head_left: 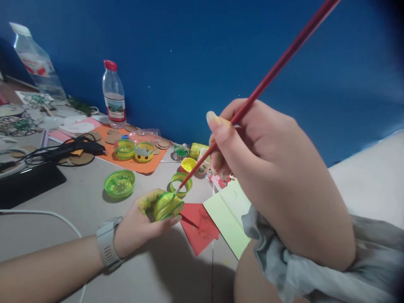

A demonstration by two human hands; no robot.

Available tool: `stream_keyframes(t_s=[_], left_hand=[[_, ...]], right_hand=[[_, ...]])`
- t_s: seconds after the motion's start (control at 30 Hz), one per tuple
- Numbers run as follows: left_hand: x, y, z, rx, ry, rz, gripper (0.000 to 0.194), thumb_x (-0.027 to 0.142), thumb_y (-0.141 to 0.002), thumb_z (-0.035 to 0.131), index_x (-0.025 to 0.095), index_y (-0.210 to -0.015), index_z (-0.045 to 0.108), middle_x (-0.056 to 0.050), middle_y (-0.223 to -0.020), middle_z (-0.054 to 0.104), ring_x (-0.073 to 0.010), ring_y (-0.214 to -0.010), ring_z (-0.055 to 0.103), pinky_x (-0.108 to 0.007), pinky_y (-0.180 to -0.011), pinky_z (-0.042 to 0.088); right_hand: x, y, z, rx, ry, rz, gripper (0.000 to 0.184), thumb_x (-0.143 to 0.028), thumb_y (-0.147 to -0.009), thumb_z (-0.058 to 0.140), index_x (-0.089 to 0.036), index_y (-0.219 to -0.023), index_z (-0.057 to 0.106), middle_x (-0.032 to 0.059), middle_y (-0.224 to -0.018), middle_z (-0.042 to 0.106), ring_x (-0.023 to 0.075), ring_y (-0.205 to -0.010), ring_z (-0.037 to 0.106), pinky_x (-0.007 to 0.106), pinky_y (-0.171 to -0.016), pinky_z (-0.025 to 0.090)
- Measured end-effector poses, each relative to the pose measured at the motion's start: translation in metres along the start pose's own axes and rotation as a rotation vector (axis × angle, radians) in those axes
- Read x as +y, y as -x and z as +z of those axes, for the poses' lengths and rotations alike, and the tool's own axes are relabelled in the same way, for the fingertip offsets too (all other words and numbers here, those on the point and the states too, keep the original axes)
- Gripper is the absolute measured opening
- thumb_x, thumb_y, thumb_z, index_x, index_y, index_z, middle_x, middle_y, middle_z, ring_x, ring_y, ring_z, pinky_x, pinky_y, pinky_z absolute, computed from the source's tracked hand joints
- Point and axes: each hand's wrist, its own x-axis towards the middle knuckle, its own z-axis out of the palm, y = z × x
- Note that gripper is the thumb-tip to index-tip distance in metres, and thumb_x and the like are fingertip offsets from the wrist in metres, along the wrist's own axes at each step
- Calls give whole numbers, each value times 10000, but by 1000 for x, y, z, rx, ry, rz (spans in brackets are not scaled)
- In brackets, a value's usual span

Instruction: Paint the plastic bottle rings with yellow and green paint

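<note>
My right hand [252, 143] grips a thin paintbrush [277, 67] with a long red handle, slanting down to the left. Its tip meets a small cup-shaped piece [168, 206], painted green and yellow, that my left hand [139, 227] holds between thumb and fingers. Green paint smears the left hand near the thumb. Just behind the held piece stands a green and yellow ring [181, 184]. A similar painted bowl-like piece [120, 185] rests to the left on the grey table. Beyond the ring are a tub of yellow paint [188, 164] and one of green paint [181, 151].
Red paper [200, 227] and pale green paper [227, 214] lie beside the left hand. Orange paper [148, 167] bears two painted rings and cardboard discs. A red-capped bottle [114, 99] and a larger bottle [39, 63] stand by the blue wall. A black cable [63, 150] crosses at left.
</note>
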Motion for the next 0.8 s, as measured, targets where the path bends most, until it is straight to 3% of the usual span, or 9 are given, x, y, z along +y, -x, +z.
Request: stream_keyframes(t_s=[0.6, 0.8], left_hand=[[1, 2, 2, -5, -36, 0, 274, 240, -739, 793, 195, -948, 621, -37, -991, 741, -162, -912, 685, -215, -807, 551], [0, 3, 1, 26, -84, 18, 275, 293, -735, 791, 182, -902, 603, -35, -911, 714, -163, -848, 660, -217, -741, 536]], right_hand=[[0, -1, -1, -51, 3, 6, 242, -327, -964, 414, -242, -747, 479, -41, -604, 595, 122, -492, 589, 252, -452, 407], [-6, 0, 1, -24, -3, 52, 258, -338, -957, 452, -232, -723, 478, -36, -597, 586, 119, -475, 558, 262, -469, 398]])
